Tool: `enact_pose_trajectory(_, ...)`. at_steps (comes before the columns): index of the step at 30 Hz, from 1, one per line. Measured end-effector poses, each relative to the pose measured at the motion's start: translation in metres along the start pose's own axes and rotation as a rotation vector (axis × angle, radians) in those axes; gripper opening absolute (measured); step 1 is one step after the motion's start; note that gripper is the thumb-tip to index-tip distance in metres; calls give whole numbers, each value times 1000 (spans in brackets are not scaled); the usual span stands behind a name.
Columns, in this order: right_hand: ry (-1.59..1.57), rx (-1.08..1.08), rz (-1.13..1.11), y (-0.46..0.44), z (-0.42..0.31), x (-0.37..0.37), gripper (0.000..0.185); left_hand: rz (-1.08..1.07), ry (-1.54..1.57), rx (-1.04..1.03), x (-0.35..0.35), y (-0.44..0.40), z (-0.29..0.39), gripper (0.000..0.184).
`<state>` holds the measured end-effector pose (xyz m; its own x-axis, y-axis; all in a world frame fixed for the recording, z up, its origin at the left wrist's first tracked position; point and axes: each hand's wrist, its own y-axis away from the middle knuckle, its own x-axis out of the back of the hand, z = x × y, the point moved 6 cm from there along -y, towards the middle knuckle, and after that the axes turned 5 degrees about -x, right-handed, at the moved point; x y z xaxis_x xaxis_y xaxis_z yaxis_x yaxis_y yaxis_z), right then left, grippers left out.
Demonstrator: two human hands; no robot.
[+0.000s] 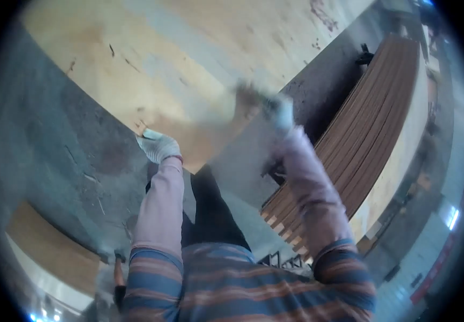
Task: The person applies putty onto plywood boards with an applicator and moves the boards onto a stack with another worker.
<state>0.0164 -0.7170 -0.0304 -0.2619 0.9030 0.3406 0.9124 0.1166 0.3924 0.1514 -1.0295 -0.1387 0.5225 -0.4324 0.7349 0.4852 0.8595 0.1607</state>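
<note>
A large pale plywood sheet (183,70) with dark marks and grey smears fills the upper middle of the view. My left hand (159,146), in a whitish knitted glove, is closed on the sheet's near left edge. Over the sheet's right edge, my right hand (279,111) is smeared by motion, its glove pale and its fingers not distinct. Beside it is a dark brownish blur (251,99); whether this is something held cannot be made out.
To the right stands a long stack of thin brown boards (369,123). Another board pile (55,249) lies at lower left, near a person's arm (118,272). Scraps litter the grey floor (90,161). Black metal brackets (283,260) show near my body.
</note>
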Motion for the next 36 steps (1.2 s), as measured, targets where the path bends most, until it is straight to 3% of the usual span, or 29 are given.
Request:
enact_pose_trajectory(1,-184,-6,-9,25,-11,-14,27,17,44,-25,5,3,12,51)
enact_pose_trajectory(3,-219,244,114,62,29,-48,29,46,47,15,10,2,9,53)
enact_pose_trajectory(5,-261,55,135,95,39,-70,30,8,20,106,12,6,11,53)
enact_pose_trajectory(6,-613,-212,38,121,16,-87,30,-21,11,138,14,7,12,53)
enact_pose_trajectory(8,-274,-214,-20,188,60,-124,26,-71,45,226,13,13,8,40)
enact_pose_trajectory(10,-281,-282,68,273,69,-150,30,-211,-151,83,5,-2,-15,26)
enact_pose_trajectory(11,-560,-398,252,334,73,-163,34,-324,-170,-27,1,-7,-24,21)
enact_pose_trajectory(12,-855,-478,445,397,75,-178,39,-544,-18,-193,0,-5,-31,29)
enact_pose_trajectory(14,-1402,-472,712,512,65,-199,46,-1084,423,-389,9,13,-44,66)
enact_pose_trajectory(15,-1593,-373,857,576,94,-220,44,-1193,265,-408,20,15,-63,68)
enact_pose_trajectory(16,-1790,-256,978,631,123,-241,43,-1255,-303,-527,61,15,-74,70)
enact_pose_trajectory(17,-2053,-106,1159,678,88,-236,40,-1347,-876,-715,109,19,-81,72)
enact_pose_trajectory(18,-2317,58,1302,725,50,-225,38,-1370,-1184,-1235,50,-57,-196,61)
enact_pose_trajectory(19,-1878,-182,1637,786,85,-244,26,-1206,-1392,-1826,94,-25,-195,51)
enact_pose_trajectory(20,-1411,-555,1877,847,110,-264,16,-1353,-1272,-1582,76,-12,-216,50)
enact_pose_trajectory(21,-1258,-602,1900,896,132,-285,19,-1401,-1238,-1518,85,20,-206,48)
enact_pose_trajectory(22,-1105,-654,1922,945,153,-306,24,-1429,-1222,-1536,90,48,-199,47)
enact_pose_trajectory(23,-814,-1042,1976,973,112,-287,30,-1462,-1190,-1540,92,77,-191,45)
enact_pose_trajectory(24,-321,-983,2136,1015,173,-338,30,-1487,-1175,-1572,98,105,-184,44)
enact_pose_trajectory(25,-123,-1405,2021,1045,208,-381,28,-1492,-1165,-1619,106,131,-177,43)
enact_pose_trajectory(28,-224,-1390,2142,1059,278,-455,27,-1483,-1272,-1813,140,188,-161,41)
enact_pose_trajectory(29,-501,-1372,2125,1053,297,-473,28,-1449,-1372,-1932,162,203,-153,40)
enact_pose_trajectory(31,-686,-1511,1791,1023,314,-496,34,-1379,-1468,-2064,196,235,-129,40)
enact_pose_trajectory(32,-594,-1627,1493,1000,321,-504,38,-1353,-1424,-2035,202,242,-117,40)
enact_pose_trajectory(33,-495,-1704,1196,975,328,-517,43,-1392,-1134,-1835,169,235,-111,36)
enact_pose_trajectory(34,-478,-1598,979,944,364,-542,53,-1432,-817,-1652,139,227,-104,41)
enact_pose_trajectory(36,-723,-1693,1201,950,351,-544,62,-1357,-939,-1699,144,226,-98,43)
